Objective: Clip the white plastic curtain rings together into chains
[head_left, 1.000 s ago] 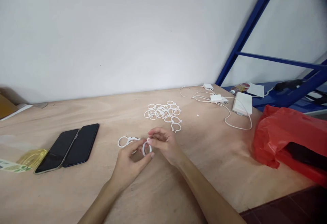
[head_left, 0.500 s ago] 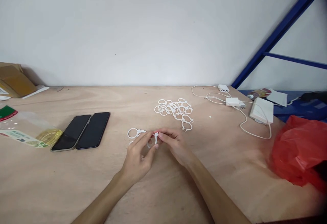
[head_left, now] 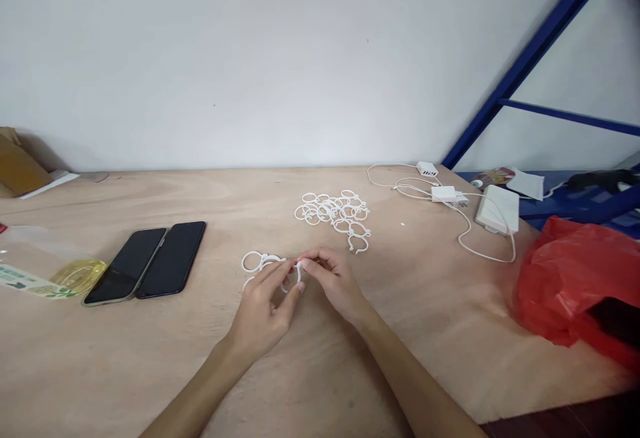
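A white plastic ring (head_left: 299, 274) is pinched between my two hands, low over the table. My left hand (head_left: 266, 306) grips it by the side with thumb and fingers. At its top, the fingertips of my right hand (head_left: 332, 279) close on the small clasp end, which they partly cover. Just behind my left fingers lie a few more white rings (head_left: 251, 261), half hidden by the hand. Farther back, to the right, a loose pile of similar white rings (head_left: 327, 210) rests on the wood, several with small knobs or gaps showing.
Two dark phones (head_left: 173, 259) lie side by side at left, next to a clear plastic bag (head_left: 45, 261). White chargers and cables (head_left: 445, 194) spread at the back right, near a white box (head_left: 498, 210). A red plastic bag (head_left: 565, 285) sits at the right edge.
The view has shifted slightly, so most things sit a little farther left. Both hands keep hold of the ring, with only slight finger movement.
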`<state>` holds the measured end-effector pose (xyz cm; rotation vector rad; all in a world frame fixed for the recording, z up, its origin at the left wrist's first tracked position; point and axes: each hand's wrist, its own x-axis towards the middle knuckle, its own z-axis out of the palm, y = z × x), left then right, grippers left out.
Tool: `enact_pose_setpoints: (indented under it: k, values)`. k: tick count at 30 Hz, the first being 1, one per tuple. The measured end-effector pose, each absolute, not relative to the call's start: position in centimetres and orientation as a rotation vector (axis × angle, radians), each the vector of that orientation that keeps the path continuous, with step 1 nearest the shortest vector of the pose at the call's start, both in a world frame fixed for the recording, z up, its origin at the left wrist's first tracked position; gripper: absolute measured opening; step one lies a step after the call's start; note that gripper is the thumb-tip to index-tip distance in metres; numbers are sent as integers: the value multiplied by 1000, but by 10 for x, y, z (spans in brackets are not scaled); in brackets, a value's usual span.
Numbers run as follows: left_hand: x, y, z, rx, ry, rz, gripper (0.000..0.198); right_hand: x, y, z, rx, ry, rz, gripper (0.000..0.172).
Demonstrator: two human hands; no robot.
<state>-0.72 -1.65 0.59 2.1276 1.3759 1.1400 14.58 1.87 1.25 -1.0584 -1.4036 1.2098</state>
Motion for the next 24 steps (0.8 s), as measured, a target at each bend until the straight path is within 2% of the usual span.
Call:
enact_pose_setpoints:
  k: [6, 9, 11, 14, 19, 21, 24]
  values:
    - [-9, -17, 8, 2507, 1518, 852, 30, 185, 32, 15, -1803, -1528, 421, 16]
    - [-11, -16, 11, 2543, 1625, 740, 34, 204, 34, 16, -2090, -1583, 298, 30]
    - [-14, -14, 11, 2518, 1688, 671, 40, 209, 33, 16, -2141, -1637, 339, 31]
    - [-19, -9, 10, 2471, 1786, 593, 39, 208, 32, 16, -2104, -1707, 399, 23]
    - [-28, -3, 6, 2522, 1950, 723, 32, 200, 33, 13, -1942, -1737, 508, 16]
    - [-28, -3, 5, 2532, 1959, 816, 33, 197, 33, 13, -1803, -1668, 667, 12]
    - [-23, -5, 6, 2446, 1768, 999, 35, 188, 30, 19, -1507, -1498, 1097, 11]
